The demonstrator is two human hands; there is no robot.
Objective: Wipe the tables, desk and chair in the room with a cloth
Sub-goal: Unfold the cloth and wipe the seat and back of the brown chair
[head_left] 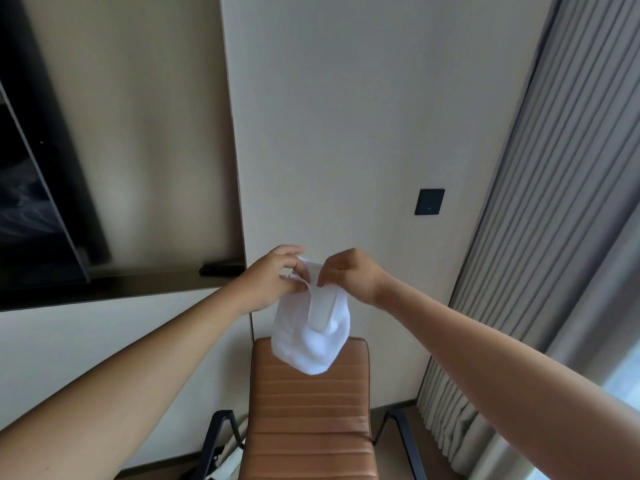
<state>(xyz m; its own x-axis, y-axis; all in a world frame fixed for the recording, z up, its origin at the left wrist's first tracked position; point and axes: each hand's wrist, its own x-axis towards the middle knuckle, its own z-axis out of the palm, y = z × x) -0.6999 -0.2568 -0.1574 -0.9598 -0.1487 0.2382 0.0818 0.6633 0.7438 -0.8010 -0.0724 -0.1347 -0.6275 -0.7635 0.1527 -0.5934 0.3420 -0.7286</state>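
You have two hands up in front of you and one cloth (pixel 311 341) between them. Your left hand (pixel 273 277) pinches the white cloth's gathered top edge with curled fingers, and your right hand (pixel 349 275) pinches the same edge from the other side, thumb and fingertips closed on a fold. The two hands are just beside each other, and a folded strip of the cloth runs down between them. The rest of the cloth hangs loose in the air below your hands. Its lower end overlaps the top edge of the chair (pixel 308 410) in this view; you cannot tell whether it touches the leather.

There is one chair, tan and ribbed, with two dark armrests (pixel 216 434), one on each side.

To the left a dark ledge (pixel 104 289) is set into the pale wall (pixel 346 116). One black remote (pixel 221 269) lies at its right end, and one large dark screen (pixel 27 202) stands over its left part. One dark switch plate (pixel 429 201) sits on the wall right of your hands. One grey pleated curtain (pixel 536 202) hangs down the right side, with daylight at its lower right edge.
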